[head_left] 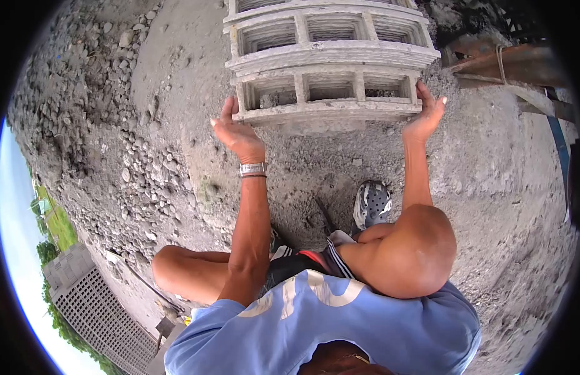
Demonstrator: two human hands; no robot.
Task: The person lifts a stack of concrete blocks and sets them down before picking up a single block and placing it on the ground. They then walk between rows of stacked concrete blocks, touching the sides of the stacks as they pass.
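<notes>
Left hand [241, 136] grips the left end of the near block [330, 111], fingers along its side. Right hand [425, 120] grips the opposite end, so the block is held between both. Whether the hands bear its weight cannot be told. Best practice: match grip height at both ends, apply even inward pressure, and keep fingertips out of the seam with the next block [333, 51], which lies directly beyond the near block and restricts movement that way. Surroundings, relative to the near block: loose gravel [146, 164], left; shoe [372, 205], on the person's side, limiting foot clearance; rusty metal piece [521, 65] with cord [501, 64], right, a snag hazard beyond the right hand.
</notes>
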